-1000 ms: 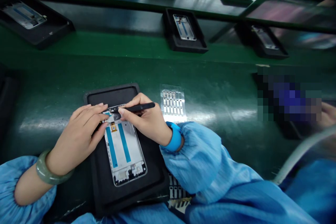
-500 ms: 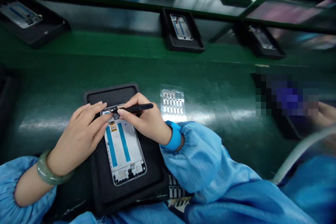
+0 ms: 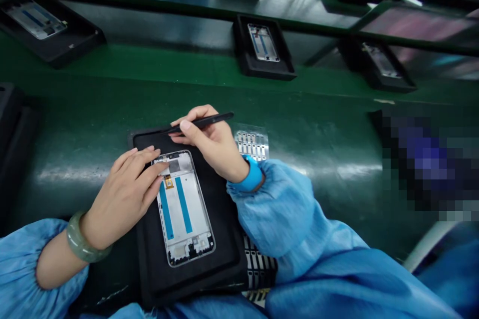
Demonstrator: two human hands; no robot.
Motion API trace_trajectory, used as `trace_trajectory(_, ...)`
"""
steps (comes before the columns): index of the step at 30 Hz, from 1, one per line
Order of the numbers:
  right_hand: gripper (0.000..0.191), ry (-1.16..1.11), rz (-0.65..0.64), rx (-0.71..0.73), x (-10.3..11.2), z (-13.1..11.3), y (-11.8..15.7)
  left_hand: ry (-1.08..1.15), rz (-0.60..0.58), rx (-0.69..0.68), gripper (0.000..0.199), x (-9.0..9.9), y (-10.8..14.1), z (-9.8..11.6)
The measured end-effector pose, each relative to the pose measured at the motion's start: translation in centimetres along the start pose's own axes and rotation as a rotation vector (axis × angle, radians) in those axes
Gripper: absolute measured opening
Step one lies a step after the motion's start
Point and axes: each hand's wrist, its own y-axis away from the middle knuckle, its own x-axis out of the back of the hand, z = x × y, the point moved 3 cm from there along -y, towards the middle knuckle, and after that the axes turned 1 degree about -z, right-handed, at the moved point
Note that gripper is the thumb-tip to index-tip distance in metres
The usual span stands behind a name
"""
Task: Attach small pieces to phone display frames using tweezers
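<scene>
A silver phone frame (image 3: pixel 194 209) with two blue strips lies in a black tray (image 3: pixel 224 239). My left hand (image 3: pixel 121 194) rests on the frame's upper left corner, fingers stretched out, near a small orange flex piece (image 3: pixel 169 182). Above the frame's top edge, my right hand (image 3: pixel 209 142) grips black tweezers (image 3: pixel 215 119) between thumb and fingers. The tweezers point left over the tray's top end, apart from the frame. Their fine tips are hard to make out.
A clear sheet of small metal parts (image 3: pixel 252 142) lies right of the tray, and another sheet (image 3: pixel 258 264) lies below it. Trays with phone frames (image 3: pixel 264 42) stand along the back. A blurred-out patch is at right.
My right hand has lifted up and away from the frame with the tweezers, uncovering the frame's top. My left hand stays on the frame. The whole view has shifted slightly.
</scene>
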Motion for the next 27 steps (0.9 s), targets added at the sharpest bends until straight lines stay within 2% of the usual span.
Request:
trace_trajectory(5,0.016,0.159,-0.078,0.024,0.2,1.0,0.1,0.001,-0.001,0.004,0.033,0.0,0.0,0.2)
trace_trajectory(10,0.011,0.282,-0.122,0.019,0.1,0.5,0.9,-0.008,-0.018,0.011,0.033,0.0,0.0,0.3)
trace_trajectory(20,0.009,0.392,-0.162,0.080,-0.2,-0.1,1.0,0.008,-0.006,0.012,0.034,-0.1,0.0,0.2)
trace_trajectory(24,0.008,0.427,-0.153,0.110,-0.2,-0.2,1.1,-0.009,-0.010,0.007,0.034,0.0,0.0,0.2)
trace_trajectory(27,0.007,0.369,-0.104,0.075,0.1,0.1,1.1,-0.015,-0.011,0.001,0.034,0.1,-0.1,0.2)
